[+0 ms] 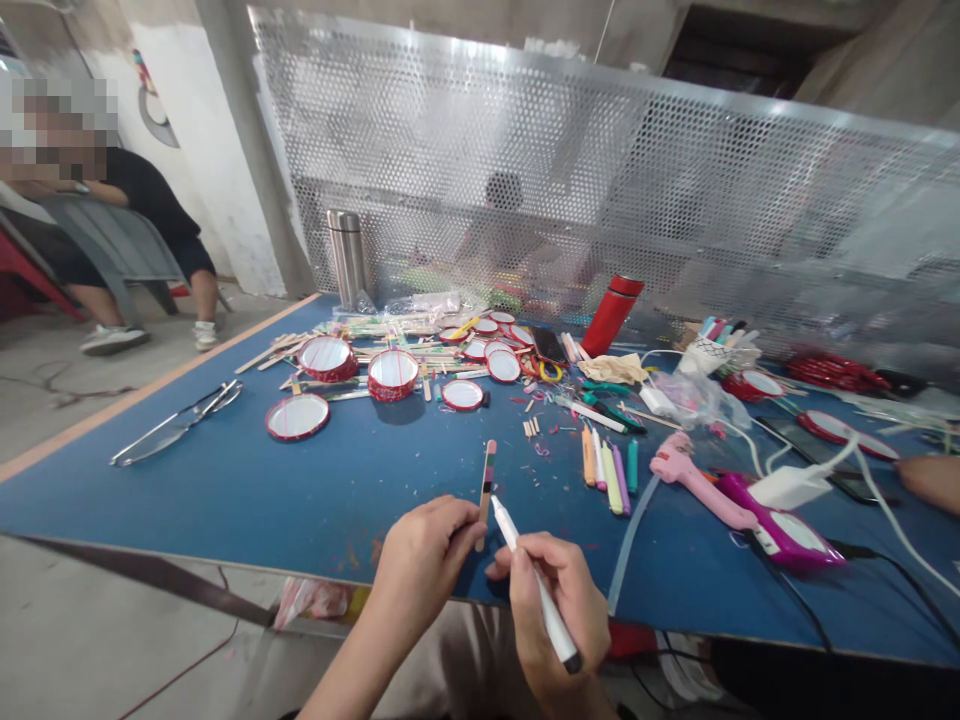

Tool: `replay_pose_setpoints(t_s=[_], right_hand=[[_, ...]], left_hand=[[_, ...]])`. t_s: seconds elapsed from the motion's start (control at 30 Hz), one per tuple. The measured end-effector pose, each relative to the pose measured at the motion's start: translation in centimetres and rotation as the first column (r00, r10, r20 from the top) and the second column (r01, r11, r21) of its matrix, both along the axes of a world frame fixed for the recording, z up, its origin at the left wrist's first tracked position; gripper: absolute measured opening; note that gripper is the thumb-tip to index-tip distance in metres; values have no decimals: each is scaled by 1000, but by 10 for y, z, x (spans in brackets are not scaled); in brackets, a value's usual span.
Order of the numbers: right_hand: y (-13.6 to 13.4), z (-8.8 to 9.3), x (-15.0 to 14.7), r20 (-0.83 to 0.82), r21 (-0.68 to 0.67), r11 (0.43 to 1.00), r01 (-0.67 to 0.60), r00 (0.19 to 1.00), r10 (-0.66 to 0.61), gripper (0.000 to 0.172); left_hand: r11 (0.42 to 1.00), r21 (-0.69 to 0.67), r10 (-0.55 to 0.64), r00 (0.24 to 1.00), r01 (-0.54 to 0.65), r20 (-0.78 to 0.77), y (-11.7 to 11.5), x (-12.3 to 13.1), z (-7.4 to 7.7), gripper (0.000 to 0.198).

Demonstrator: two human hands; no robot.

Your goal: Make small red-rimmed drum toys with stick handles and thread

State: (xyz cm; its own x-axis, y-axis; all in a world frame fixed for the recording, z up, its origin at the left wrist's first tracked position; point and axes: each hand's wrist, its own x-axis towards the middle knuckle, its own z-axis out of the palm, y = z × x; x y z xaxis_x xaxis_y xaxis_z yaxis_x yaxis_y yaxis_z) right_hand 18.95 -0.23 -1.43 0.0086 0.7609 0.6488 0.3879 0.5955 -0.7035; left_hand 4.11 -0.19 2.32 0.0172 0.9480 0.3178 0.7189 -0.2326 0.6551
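The right hand [577, 592] grasps a white, black-ended plastic marker [553, 615] penwise, seemingly for control, and, at twelve o'clock, the left hand [427, 550] pinches a flat, colour-banded wooden stick [487, 488] low, probably to leave its colours exposed, with bright plastic pens [611, 480] handy at two.

We hold a flat wooden stick [487, 492] nearly upright, its upper part banded pink, green, purple and black; our white marker [551, 613], dark-ended, slants with its tip right by the stick's edge
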Motion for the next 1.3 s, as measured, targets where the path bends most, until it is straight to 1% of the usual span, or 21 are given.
replay_pose_setpoints(t_s=[0.2, 0.3, 0.43, 0.57, 0.87, 0.97, 1.1, 1.2, 1.3], right_hand=[[0, 10, -3, 44, 51, 998, 39, 998, -41, 5], [-1, 14, -3, 38, 65, 997, 29, 999, -32, 6], [-1, 9, -1, 41, 69, 997, -20, 999, 17, 7], [0, 3, 1, 67, 52, 998, -21, 998, 17, 8], [1, 6, 0, 65, 74, 997, -16, 998, 11, 7], [0, 5, -1, 36, 69, 998, -11, 999, 9, 7], [-1, 5, -2, -37, 71, 997, -25, 999, 28, 12], [0, 4, -2, -46, 70, 996, -49, 998, 52, 15], [1, 3, -2, -49, 69, 997, -47, 998, 51, 15]], left_hand=[[1000, -9, 9, 1000, -9, -9, 0, 0, 0, 17], [999, -30, 16, 1000, -16, -12, 0, 0, 1, 17], [999, -36, 14, 1000, -15, -15, 0, 0, 2, 15], [999, -45, 3, 1000, -4, -19, -1, 0, 0, 15], [998, -56, 2, 1000, -2, 6, 0, 0, -1, 15], [998, -68, 10, 1000, -9, 11, 0, 1, -1, 15], [998, -59, -1, 1000, 2, 14, -1, 0, -2, 17], [999, -52, -6, 1000, 7, 21, -2, 0, -2, 16], [999, -39, -9, 1000, 10, 20, -2, -1, -3, 17]])
